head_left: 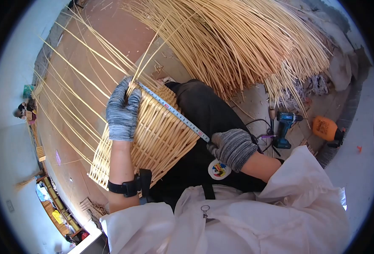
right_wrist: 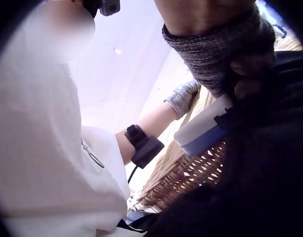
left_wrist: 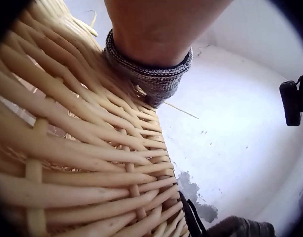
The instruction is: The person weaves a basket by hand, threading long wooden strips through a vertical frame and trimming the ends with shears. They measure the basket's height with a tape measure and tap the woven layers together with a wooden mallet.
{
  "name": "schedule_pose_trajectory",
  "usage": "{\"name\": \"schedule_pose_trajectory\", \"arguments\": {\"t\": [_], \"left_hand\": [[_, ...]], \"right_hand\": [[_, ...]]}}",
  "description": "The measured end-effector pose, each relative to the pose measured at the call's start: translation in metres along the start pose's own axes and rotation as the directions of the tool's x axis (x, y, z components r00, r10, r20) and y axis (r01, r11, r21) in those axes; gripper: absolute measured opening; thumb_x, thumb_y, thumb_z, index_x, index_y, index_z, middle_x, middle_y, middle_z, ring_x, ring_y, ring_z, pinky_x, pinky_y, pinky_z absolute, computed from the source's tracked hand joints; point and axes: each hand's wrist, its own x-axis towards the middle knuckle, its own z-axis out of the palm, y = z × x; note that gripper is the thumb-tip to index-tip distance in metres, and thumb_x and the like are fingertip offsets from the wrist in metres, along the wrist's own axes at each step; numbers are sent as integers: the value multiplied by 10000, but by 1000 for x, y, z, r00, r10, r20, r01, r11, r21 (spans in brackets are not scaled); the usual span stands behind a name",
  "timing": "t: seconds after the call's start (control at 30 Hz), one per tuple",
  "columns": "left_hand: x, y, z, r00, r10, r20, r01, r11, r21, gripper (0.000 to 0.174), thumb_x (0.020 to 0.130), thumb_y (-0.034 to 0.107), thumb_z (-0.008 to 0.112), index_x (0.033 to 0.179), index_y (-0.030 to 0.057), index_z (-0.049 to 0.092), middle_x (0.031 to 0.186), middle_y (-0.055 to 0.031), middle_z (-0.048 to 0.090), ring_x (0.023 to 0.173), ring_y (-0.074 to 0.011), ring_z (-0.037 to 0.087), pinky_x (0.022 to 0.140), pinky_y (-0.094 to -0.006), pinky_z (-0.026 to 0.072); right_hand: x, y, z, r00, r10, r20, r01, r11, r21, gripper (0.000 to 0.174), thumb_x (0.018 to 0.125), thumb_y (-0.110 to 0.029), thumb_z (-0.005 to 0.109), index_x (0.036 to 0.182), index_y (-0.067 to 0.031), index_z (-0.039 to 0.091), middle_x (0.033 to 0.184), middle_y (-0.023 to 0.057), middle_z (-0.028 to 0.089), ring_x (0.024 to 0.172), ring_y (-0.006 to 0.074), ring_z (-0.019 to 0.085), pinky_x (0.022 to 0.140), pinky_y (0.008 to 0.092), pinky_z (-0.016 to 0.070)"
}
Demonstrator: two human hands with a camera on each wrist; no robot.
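Observation:
A partly woven wicker basket, with long canes sticking out, leans against the person's dark-clad leg. The left hand, in a grey knitted glove, grips the basket's upper corner by upright canes. From beside those fingers a tape measure blade runs along the woven edge to the right hand, also gloved. That hand holds the tape measure, whose white and blue case shows under the fingers in the right wrist view. In the left wrist view the basket's weave fills the left side, and the left fingertips are hidden.
A large heap of peeled canes lies at the back right. A cordless drill and an orange bottle are on the floor to the right. Long canes spread over the brown floor to the left. Shelving stands far left.

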Motion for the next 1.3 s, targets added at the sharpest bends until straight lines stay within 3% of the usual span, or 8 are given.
{"name": "schedule_pose_trajectory", "arguments": {"t": [0.27,0.53,0.73,0.93,1.03,1.13,1.3], "left_hand": [[1,-4,0,1000,12,-13,-12,1000,-10,359,838,75,562,1183,2,495,1113,-78,553,1016,-139,508,910,-250,380],[0,2,-1,1000,-12,-14,12,1000,-18,358,811,92,604,1146,-5,524,1132,-119,554,1039,-177,523,912,-274,402],[-1,-2,-2,1000,16,-7,-16,996,86,355,842,78,557,1182,1,495,1109,-79,555,1011,-139,510,903,-247,386],[-1,-4,-1,1000,11,-7,-11,1000,0,356,839,60,556,1181,-12,491,1117,-85,549,1013,-144,509,907,-249,384],[-1,-5,-2,999,36,-13,-35,998,54,354,839,60,556,1179,-14,492,1118,-85,549,1015,-145,509,908,-249,384],[-1,-4,-1,999,23,-41,-23,1000,1,346,806,117,616,1132,25,546,1105,-109,570,1021,-173,531,903,-273,404],[-1,-5,-1,999,16,-44,-16,1000,4,346,805,126,618,1130,28,548,1103,-105,570,1017,-169,533,893,-271,409]], "right_hand": [[-3,-4,-7,999,3,39,-2,1000,-12,286,833,-305,497,865,-51,627,704,154,618,705,302,612,674,413,473],[-2,-4,-3,1000,3,28,-3,1000,-10,307,836,-339,486,858,-61,615,716,154,616,717,308,607,682,412,467],[-3,-5,-3,999,7,39,-6,1000,-21,299,842,-325,484,864,-55,610,725,156,616,730,304,608,686,411,467],[-3,-5,-2,1000,13,23,-12,1000,-13,289,833,-318,492,866,-57,614,726,159,617,729,307,609,689,414,468],[-3,-6,-3,1000,12,19,-12,1000,-15,287,830,-315,495,866,-57,616,727,160,618,727,307,610,690,414,469],[-3,-7,-3,1000,15,21,-15,1000,-20,288,829,-314,495,868,-55,616,726,160,618,727,306,610,691,414,469],[-2,-3,4,999,-1,-46,-1,1000,-27,317,820,-371,499,821,-75,612,677,155,604,664,320,599,649,422,464]]}}
